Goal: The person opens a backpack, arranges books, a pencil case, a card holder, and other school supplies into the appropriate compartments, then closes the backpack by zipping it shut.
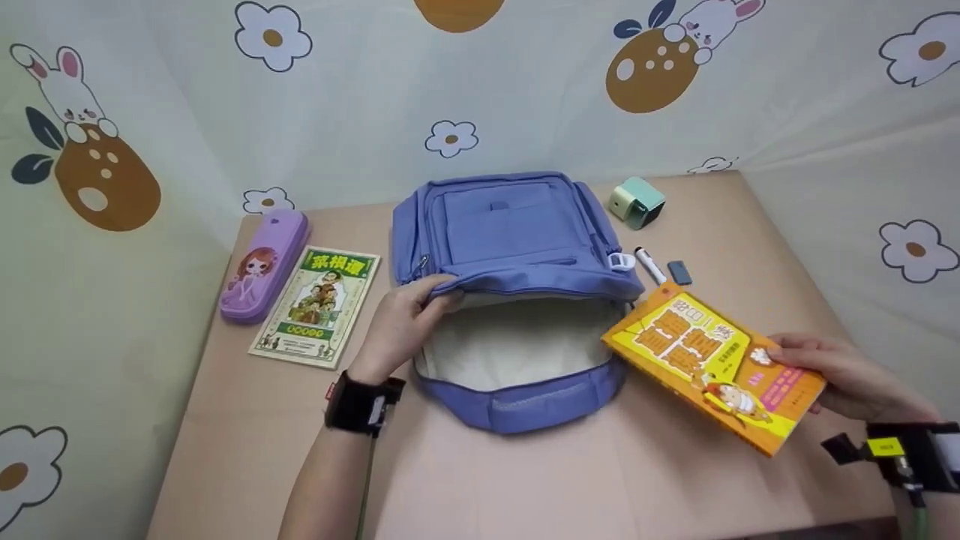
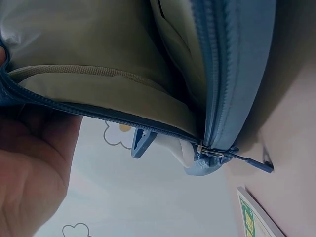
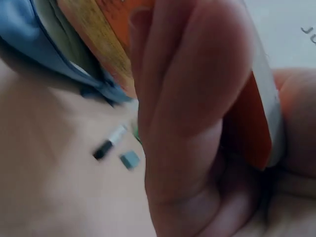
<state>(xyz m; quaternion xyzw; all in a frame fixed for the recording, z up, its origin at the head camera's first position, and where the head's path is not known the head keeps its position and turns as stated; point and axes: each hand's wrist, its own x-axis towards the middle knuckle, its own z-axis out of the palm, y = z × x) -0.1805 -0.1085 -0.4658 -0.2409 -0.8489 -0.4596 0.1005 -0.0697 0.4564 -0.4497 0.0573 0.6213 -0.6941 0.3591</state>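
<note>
A blue backpack (image 1: 502, 225) lies on the table with its main compartment unzipped, the pale lining (image 1: 517, 341) showing inside. My left hand (image 1: 409, 319) grips the upper edge of the opening near its left end and lifts it; in the left wrist view the zipper edge (image 2: 98, 114) runs across above the palm. With thumb and fingers, my right hand (image 1: 847, 375) pinches an orange and yellow book (image 1: 712, 367) by its right end. The book is tilted, cover up, its left corner right at the right side of the bag's opening.
On the left lie a purple pencil case (image 1: 262, 266) and a green and cream booklet (image 1: 319, 307). Right of the backpack are a green box-shaped gadget (image 1: 637, 202), a white marker with a black cap (image 1: 650, 265) and a small blue-grey eraser (image 1: 679, 272). Patterned curtains enclose the table.
</note>
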